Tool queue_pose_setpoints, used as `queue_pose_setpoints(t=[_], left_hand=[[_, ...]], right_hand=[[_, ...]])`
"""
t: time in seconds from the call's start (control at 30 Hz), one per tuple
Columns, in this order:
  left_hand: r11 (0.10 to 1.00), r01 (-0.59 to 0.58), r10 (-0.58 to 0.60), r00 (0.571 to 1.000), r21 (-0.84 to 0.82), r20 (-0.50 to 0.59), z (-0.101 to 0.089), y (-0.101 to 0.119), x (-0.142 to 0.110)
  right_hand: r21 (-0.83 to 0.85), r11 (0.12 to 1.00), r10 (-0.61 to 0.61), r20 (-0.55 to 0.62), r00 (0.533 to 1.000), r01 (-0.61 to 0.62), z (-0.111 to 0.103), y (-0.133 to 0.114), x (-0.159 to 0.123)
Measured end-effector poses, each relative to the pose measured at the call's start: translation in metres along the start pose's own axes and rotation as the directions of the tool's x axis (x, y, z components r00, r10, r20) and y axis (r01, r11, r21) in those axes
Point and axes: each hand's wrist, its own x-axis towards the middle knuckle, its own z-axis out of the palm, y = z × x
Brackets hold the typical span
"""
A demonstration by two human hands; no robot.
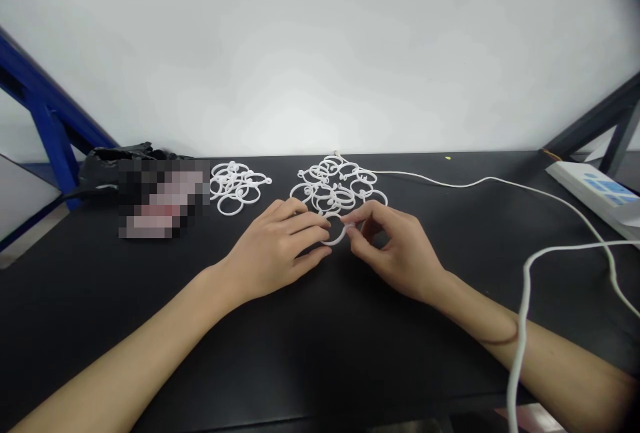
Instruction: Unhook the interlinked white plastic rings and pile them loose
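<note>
spanning the gap between left hand [285, 243] and right hand [393, 243], in front of the ring pile [336, 201], a white ring [335, 242] is pinched at right by the latter; the former's grip cannot be told.

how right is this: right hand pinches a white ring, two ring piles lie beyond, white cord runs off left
Not quite: the white cord runs off to the right, as the head view shows. The right hand does pinch a white ring, and the rest stands.
</note>
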Motion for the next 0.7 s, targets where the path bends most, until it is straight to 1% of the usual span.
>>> queue_pose_setpoints(t=[0.23,0.33,0.43,0.5,0.57,0.63,0.7], left_hand=[[1.000,-0.018,0.018,1.000,0.008,-0.007,0.002,-0.001,0.000],[0.999,-0.026,0.026,1.000,0.021,-0.010,0.002,-0.002,0.001],[0.999,-0.006,0.007,1.000,0.043,-0.005,-0.001,-0.006,0.001],[0.996,0.047,-0.047,0.999,0.075,-0.002,-0.006,-0.013,-0.001],[0.978,0.153,-0.153,0.988,0.141,-0.013,-0.012,-0.027,-0.006],[0.930,0.277,-0.276,0.960,0.242,-0.039,-0.019,-0.045,-0.013],[0.856,0.383,-0.398,0.917,0.348,-0.028,-0.026,-0.064,-0.022]], right_hand=[[-0.034,0.999,-0.024,-0.009,1.000,0.024,0.000,-0.002,0.001],[-0.026,1.000,0.011,0.022,1.000,-0.010,0.000,0.000,0.001],[-0.004,0.998,0.060,0.036,0.998,-0.060,0.000,0.004,0.001],[-0.012,0.998,0.065,0.033,0.997,-0.065,0.000,0.006,0.001],[-0.057,0.997,0.052,0.031,0.998,-0.050,0.000,0.008,0.001],[-0.128,0.992,0.018,0.044,0.999,-0.012,0.000,0.009,0.001],[-0.206,0.978,-0.018,0.067,0.998,0.032,0.001,0.010,0.002]])
